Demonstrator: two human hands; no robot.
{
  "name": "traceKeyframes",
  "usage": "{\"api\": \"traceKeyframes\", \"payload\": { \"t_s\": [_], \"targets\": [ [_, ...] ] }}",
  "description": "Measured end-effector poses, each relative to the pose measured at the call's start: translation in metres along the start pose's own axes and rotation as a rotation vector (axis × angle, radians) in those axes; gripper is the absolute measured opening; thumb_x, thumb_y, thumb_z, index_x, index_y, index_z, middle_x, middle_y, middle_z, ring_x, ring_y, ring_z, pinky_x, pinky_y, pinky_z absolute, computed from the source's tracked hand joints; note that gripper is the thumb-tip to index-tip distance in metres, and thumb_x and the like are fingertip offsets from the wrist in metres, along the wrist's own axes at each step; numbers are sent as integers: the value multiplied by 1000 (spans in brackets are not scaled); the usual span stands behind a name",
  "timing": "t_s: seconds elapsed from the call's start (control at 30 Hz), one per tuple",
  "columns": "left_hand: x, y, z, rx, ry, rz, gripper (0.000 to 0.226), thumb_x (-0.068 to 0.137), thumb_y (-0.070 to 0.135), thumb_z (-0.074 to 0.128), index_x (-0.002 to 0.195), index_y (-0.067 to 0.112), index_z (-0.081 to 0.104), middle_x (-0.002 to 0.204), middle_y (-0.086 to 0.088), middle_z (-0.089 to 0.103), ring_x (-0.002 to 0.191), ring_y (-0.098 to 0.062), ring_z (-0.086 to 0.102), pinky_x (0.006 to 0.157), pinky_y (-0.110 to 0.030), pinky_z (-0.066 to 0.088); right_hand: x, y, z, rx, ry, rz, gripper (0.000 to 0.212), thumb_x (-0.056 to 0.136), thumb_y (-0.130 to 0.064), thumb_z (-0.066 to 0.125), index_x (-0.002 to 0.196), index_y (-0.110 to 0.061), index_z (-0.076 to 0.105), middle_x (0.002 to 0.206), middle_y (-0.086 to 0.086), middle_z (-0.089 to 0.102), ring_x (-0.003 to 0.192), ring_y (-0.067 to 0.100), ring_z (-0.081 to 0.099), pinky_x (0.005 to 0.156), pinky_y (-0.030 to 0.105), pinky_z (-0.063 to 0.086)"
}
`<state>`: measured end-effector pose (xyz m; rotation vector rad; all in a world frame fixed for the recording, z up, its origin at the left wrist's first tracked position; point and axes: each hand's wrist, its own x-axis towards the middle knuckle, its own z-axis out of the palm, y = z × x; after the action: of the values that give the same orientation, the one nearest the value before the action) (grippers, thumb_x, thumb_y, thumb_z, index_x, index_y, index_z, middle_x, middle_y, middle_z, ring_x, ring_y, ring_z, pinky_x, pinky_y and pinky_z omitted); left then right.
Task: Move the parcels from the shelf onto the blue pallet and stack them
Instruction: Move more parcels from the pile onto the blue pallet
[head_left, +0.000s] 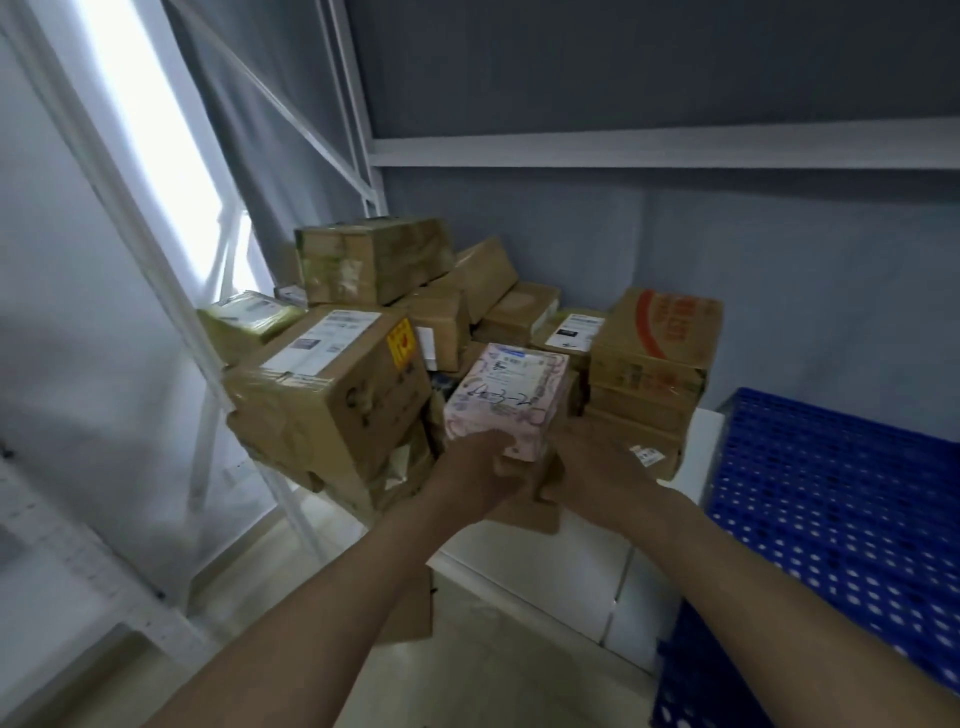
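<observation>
A small pink-and-white parcel (506, 400) with a white label and handwriting sits on top of a brown cardboard parcel (530, 493). My left hand (475, 470) grips the pair from the left, fingers curled at the pink parcel's lower edge. My right hand (589, 465) grips them from the right side. Behind them a pile of several brown parcels (374, 260) fills the low white shelf (696, 452). The blue pallet (841, 493), a perforated plastic grid, lies to the right with nothing on its visible part.
A big taped box (332, 384) with a yellow sticker leans at the pile's left front. A red-printed carton (657, 338) tops the right stack. White shelf uprights (156, 270) stand at left, a shelf beam (649, 150) crosses above. One flat brown parcel (410, 608) lies below my left forearm.
</observation>
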<state>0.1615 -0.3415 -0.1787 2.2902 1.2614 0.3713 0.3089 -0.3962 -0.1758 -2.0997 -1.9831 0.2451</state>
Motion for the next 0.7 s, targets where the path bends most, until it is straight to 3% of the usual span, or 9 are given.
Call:
{"api": "traceKeyframes", "payload": {
  "t_s": [0.1,0.17,0.23,0.33,0.43,0.57,0.63,0.7],
  "targets": [
    [-10,0,-41,-81,178,78,36,88,12,66,123,15,63,119,0,65,100,-13,62,84,-20,47,21,-35,1,-35,38,-10,53,85,-36,61,133,-17,47,130,6,49,121,27,47,89,35,47],
    [-16,-6,-70,-25,432,178,30,88,9,63,115,20,69,109,5,70,90,-6,63,83,-20,50,34,-56,1,-4,21,-14,56,88,-32,59,137,-13,42,135,9,45,125,28,42,96,37,43],
    [-21,-16,-100,-49,691,229,24,89,10,62,109,21,71,106,6,71,92,-7,63,84,-23,50,43,-77,0,72,24,-38,56,89,-32,60,137,-11,40,138,10,41,127,28,39,100,37,39],
    [-24,-43,-136,-66,866,178,33,89,16,65,121,19,61,120,1,62,111,-15,56,97,-35,48,55,-103,6,202,22,-96,65,84,-33,69,137,-13,37,137,9,40,126,26,39,100,37,39],
    [-19,-81,-152,-58,818,-84,61,89,41,63,140,16,42,141,-4,46,132,-22,39,108,-38,35,67,-125,12,365,37,-139,76,79,-37,73,140,-20,31,141,3,41,128,23,40,100,38,41],
    [-13,-123,-153,-202,669,-368,75,92,60,42,145,8,33,145,-13,43,132,-32,41,105,-45,36,78,-143,19,609,-44,-91,106,70,-43,80,149,-27,11,152,-5,28,137,18,31,111,42,33],
    [-12,-135,-152,-284,623,-452,75,93,63,34,142,6,36,141,-15,47,127,-34,45,104,-47,38,82,-147,23,695,-89,-53,118,59,-53,82,149,-32,8,153,-6,28,140,20,30,112,45,33],
    [-11,-140,-153,-270,621,-471,71,93,64,29,126,5,53,122,-13,59,113,-34,54,96,-46,44,84,-152,27,757,-144,-48,117,64,-47,83,149,-30,4,153,-5,27,140,20,29,114,43,31]
  ]
}}
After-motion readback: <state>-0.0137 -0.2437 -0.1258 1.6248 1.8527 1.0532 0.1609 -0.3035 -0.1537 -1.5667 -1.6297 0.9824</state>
